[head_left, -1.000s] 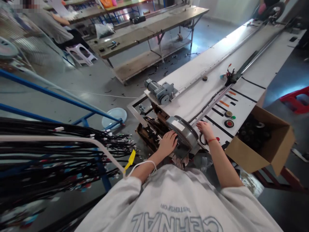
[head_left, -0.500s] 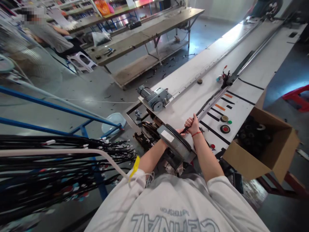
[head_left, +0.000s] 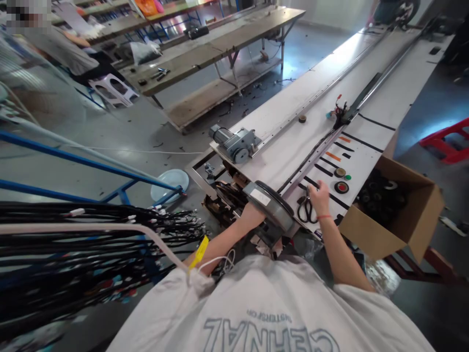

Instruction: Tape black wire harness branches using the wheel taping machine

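Note:
My left hand (head_left: pixel 254 213) reaches behind the grey rounded machine housing (head_left: pixel 269 205) at the near end of the long white bench. The housing hides its fingers, so its grip does not show. A black cable bundle (head_left: pixel 306 161) runs from beside this housing along the bench rail to a cluster of connectors (head_left: pixel 341 115). Over the bench to the right, my right hand (head_left: pixel 319 199) has its fingers curled at the upper part of black-handled scissors (head_left: pixel 307 212). The scissors' loops point toward me.
Tape rolls (head_left: pixel 341 187) and short black and orange strips lie right of the rail. A cardboard box (head_left: pixel 397 220) of dark rolls stands at the right edge. A grey motor (head_left: pixel 234 144) sits at the bench's left corner. Many cables (head_left: pixel 91 234) hang from a blue rack at left.
My right hand has left the black cable and moved right and down to the scissors. My left hand has drawn back slightly behind the housing. The view has shifted a little.

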The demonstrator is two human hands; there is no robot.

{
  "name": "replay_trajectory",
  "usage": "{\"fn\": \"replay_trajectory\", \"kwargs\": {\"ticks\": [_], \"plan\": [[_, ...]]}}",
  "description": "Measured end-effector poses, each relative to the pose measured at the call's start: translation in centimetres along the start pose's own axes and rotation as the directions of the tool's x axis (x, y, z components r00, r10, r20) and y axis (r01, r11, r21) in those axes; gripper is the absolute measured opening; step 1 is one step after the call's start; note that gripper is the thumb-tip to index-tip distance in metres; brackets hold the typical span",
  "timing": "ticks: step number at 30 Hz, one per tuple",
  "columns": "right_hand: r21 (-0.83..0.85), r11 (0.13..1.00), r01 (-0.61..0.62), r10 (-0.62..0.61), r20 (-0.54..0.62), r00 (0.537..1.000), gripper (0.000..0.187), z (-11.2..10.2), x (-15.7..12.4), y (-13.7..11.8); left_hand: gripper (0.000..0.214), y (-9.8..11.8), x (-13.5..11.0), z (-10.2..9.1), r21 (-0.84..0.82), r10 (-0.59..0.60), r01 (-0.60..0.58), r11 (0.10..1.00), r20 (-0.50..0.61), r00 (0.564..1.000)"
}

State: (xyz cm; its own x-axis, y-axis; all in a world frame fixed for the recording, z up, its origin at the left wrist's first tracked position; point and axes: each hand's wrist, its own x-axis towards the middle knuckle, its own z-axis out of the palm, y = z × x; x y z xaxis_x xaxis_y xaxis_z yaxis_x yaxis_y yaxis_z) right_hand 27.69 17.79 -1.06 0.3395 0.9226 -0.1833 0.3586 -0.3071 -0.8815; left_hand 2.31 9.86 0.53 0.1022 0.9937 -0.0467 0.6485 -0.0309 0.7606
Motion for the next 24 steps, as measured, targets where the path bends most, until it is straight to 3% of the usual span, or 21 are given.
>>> {"fn": "replay_trajectory", "kwargs": {"ticks": [1,2,4,5,7,9,10,12,17,21,24], "plan": [[-0.151,0.989,-0.005,-0.019,-0.153,0.988,0.058,-1.9,-0.8,2.0,0.010,-0.8,-2.2,-0.7,0.020,0.008,-0.007,1.000,-0.045,0.999],[-0.254,0.965,-0.059,-0.002,-0.234,0.972,0.069,-3.6,-1.6,4.0,0.014,-1.8,-4.4,-1.1,0.035,0.006,-0.002,0.999,-0.107,0.994],[-0.292,0.931,-0.220,0.130,-0.298,0.946,0.082,-5.6,-2.9,7.1,0.027,-3.7,-8.1,-1.1,0.001,-0.057,0.059,0.998,-0.219,0.974],[-0.273,0.919,-0.284,0.198,-0.303,0.932,0.086,-6.0,-3.4,8.1,0.031,-4.6,-9.5,-0.8,-0.058,-0.116,0.107,0.993,-0.204,0.972],[-0.222,0.903,-0.368,0.287,-0.325,0.901,0.090,-5.7,-3.9,9.1,0.034,-6.3,-11.3,0.2,-0.196,-0.194,0.196,0.961,0.029,0.981],[-0.212,0.889,-0.406,0.306,-0.384,0.871,0.091,-4.9,-4.0,8.9,0.040,-7.4,-12.2,1.2,-0.264,-0.143,0.223,0.938,0.289,0.947],[-0.220,0.881,-0.419,0.304,-0.413,0.858,0.090,-4.6,-4.0,8.6,0.043,-7.9,-12.5,1.5,-0.261,-0.115,0.214,0.941,0.349,0.930],[-0.247,0.868,-0.432,0.294,-0.445,0.846,0.089,-4.1,-4.1,8.0,0.047,-8.5,-13.0,1.6,-0.198,-0.121,0.197,0.960,0.343,0.932],[-0.302,0.854,-0.424,0.265,-0.448,0.854,0.090,-4.2,-5.0,7.3,0.044,-9.6,-14.0,-0.1,-0.087,-0.202,0.222,0.971,0.195,0.960],[-0.328,0.831,-0.450,0.279,-0.455,0.846,0.093,-4.1,-5.4,7.1,0.043,-10.3,-14.9,-1.6,-0.112,-0.159,0.198,0.974,0.288,0.944],[-0.322,0.826,-0.463,0.286,-0.469,0.836,0.092,-3.9,-5.4,6.9,0.044,-9.9,-15.8,-1.8,-0.124,-0.160,0.196,0.973,0.250,0.955]]}}
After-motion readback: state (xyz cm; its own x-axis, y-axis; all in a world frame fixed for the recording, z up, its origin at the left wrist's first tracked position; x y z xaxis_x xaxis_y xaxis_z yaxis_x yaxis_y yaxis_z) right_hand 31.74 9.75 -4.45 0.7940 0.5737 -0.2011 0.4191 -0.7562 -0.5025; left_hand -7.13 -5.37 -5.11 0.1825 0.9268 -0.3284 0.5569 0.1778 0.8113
